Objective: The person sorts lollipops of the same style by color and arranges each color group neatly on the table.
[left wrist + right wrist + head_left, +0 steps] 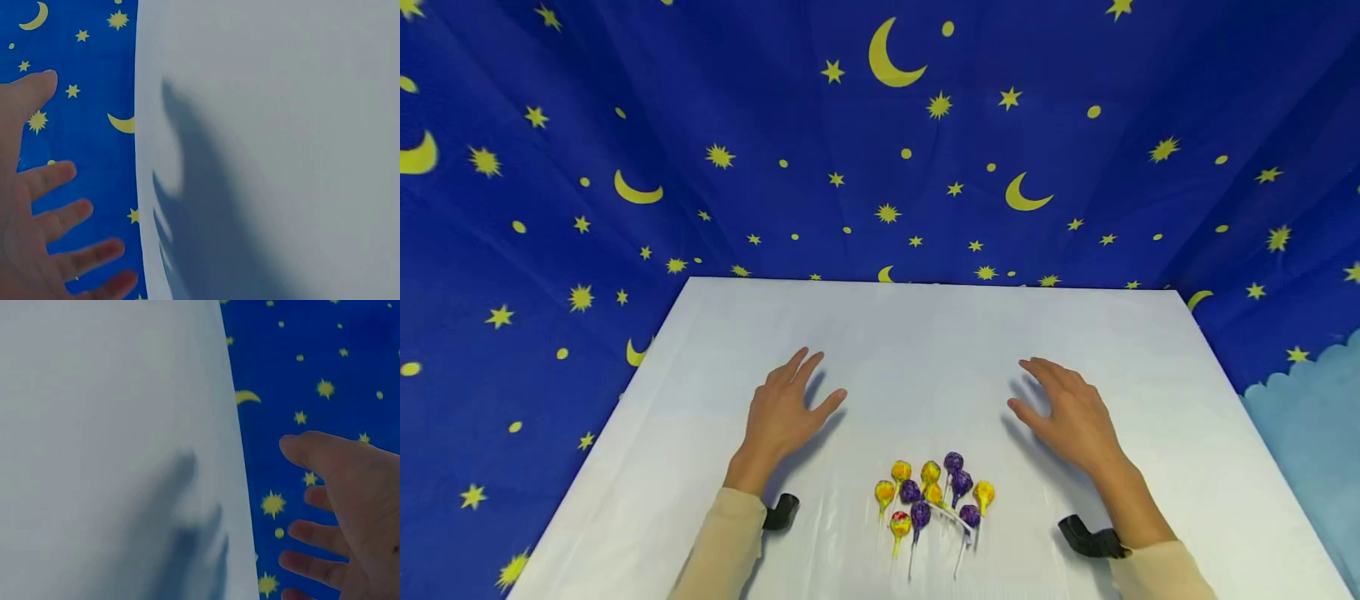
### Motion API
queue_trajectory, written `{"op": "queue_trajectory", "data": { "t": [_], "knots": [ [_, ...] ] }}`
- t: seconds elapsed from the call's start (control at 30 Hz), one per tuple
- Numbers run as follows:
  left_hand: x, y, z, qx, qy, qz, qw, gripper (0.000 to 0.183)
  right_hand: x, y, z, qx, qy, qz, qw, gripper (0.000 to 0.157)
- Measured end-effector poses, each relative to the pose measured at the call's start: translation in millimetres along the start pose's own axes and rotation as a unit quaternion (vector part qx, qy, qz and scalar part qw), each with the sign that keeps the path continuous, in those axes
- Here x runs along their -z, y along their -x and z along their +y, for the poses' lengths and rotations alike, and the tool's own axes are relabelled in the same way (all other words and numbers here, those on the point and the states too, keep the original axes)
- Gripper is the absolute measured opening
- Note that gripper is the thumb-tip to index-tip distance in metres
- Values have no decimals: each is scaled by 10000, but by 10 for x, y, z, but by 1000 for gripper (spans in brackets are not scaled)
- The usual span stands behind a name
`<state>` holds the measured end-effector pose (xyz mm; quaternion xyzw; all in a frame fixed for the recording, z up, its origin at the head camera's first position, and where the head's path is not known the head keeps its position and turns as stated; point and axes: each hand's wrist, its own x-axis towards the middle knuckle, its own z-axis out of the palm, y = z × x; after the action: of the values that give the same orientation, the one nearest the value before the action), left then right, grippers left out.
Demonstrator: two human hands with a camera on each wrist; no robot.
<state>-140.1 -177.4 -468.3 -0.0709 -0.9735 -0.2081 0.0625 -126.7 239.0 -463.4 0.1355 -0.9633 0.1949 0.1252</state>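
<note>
Several wrapped lollipops lie in a loose cluster near the front middle of the white table [925, 358]. Some have yellow wrappers, like the yellow lollipop [984, 495] at the right; others are purple, like the purple lollipop [921, 514] in front. A red-and-yellow lollipop [900, 524] lies at the front left. To the left of the cluster my left hand [781, 412] hovers over the table, fingers spread and nothing held. My right hand [1071, 417] hovers likewise on the right, thumb apart from the fingers. Both wrist views show bare, spread fingers and shadows on the tabletop.
A dark blue cloth [820, 117] with yellow moons and stars hangs behind the table and down both sides. Black curved pieces [782, 512] sit at each wrist beside beige sleeves [722, 542]. A light blue patch [1315, 442] shows at the right.
</note>
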Motion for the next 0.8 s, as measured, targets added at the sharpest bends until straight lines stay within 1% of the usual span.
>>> {"op": "queue_trajectory", "data": {
  "t": [0.13,0.23,0.37,0.53,0.6,0.73,0.8],
  "knots": [
    [18,3,36,19,537,120,9985,69,-5,4,-97,53,-322,-40,9995,58],
    [18,42,63,36,911,89,9958,60,-23,27,-171,47,-424,-159,9990,56],
    [-13,107,148,-208,1256,-21,9919,51,-67,73,-247,8,-599,-266,9979,51],
    [-60,227,292,-406,1063,-223,9933,46,-141,125,-337,121,-801,-390,9959,47],
    [-77,271,355,-540,976,-305,9933,45,-169,151,-366,177,-848,-407,9954,44],
    [-118,327,478,-932,1058,-507,9887,42,-222,201,-412,285,-902,-362,9949,37],
    [-145,353,540,-1089,1068,-643,9862,41,-243,221,-445,315,-961,-407,9940,34]
  ]
}}
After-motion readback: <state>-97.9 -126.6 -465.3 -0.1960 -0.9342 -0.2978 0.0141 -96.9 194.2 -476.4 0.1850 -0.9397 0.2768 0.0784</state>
